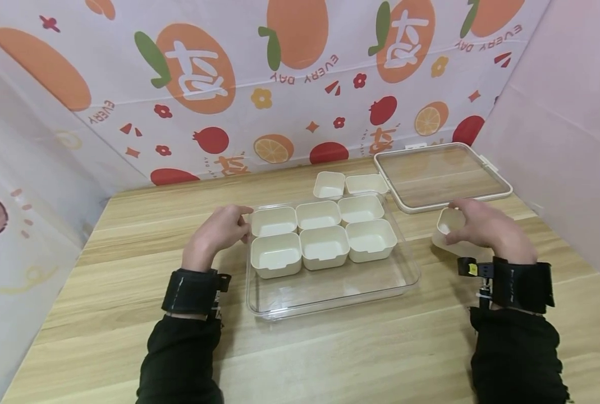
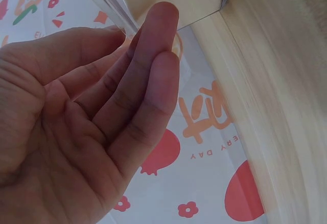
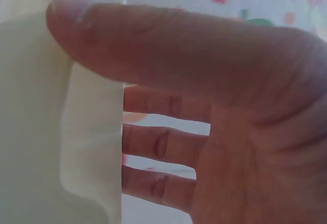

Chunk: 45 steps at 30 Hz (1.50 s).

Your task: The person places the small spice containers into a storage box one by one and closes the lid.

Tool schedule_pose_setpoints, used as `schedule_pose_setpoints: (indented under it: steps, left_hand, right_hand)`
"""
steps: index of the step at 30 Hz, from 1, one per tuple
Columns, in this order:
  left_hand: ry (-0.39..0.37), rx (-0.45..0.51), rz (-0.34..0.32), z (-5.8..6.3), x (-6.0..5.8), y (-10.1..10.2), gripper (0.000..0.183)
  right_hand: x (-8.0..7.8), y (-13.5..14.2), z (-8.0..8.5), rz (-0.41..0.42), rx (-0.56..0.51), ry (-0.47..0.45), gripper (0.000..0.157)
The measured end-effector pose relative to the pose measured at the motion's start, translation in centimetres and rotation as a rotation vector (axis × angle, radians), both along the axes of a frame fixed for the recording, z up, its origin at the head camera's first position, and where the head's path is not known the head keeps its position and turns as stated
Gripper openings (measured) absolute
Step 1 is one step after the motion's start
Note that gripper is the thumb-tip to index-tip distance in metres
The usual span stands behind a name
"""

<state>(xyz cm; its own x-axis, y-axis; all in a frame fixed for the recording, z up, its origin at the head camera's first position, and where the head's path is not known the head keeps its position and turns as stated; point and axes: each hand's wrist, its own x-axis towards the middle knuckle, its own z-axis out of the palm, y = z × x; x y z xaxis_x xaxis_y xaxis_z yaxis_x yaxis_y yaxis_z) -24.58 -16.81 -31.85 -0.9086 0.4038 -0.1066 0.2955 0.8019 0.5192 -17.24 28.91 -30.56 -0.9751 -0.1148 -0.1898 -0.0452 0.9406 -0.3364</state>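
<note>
Dark sleeves (image 1: 178, 359) lie nearest, reaching along either side of the see-through tray (image 1: 325, 289) on the tabletop (image 1: 350, 359). Six cream bins (image 1: 325, 247) stand inside the tray, in two rows of three toward its back, so that much looks done; the strip along its near side holds none. Two loose bins (image 1: 329, 184) sit just behind the tray, and another bin (image 1: 446, 222) is to its right, pinched between the thumb and fingers of the right hand (image 1: 489, 227); these three appear to be what is left. At the tray's left wall is the left hand (image 1: 222, 230), half-open with relaxed, gently bent fingers, holding no bin. The lid (image 1: 443, 174) lies off the tray, behind it to the right.
</note>
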Motion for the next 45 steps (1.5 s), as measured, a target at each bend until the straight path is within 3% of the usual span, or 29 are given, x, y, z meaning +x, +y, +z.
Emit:
schedule_pose_setpoints:
  steps: [11,23,35,45]
  left_hand:
    - [0.012,-0.015,-0.01,0.1,0.0,0.1,0.044]
    - [0.007,-0.023,-0.003,0.0,0.1,0.2,0.044]
    - [0.006,-0.016,-0.006,0.1,0.1,0.2,0.044]
    - [0.001,-0.018,-0.009,0.2,0.2,0.1,0.044]
  right_hand:
    - [1.5,-2.8,2.9,0.008,0.002,0.138,0.077]
    - [2.2,-7.0,4.6,0.113,-0.043,0.268,0.076]
    - [1.7,-12.1,3.8,0.313,-0.061,0.385,0.079]
    - [1.8,-14.6,3.2,0.455,-0.071,0.546,0.074]
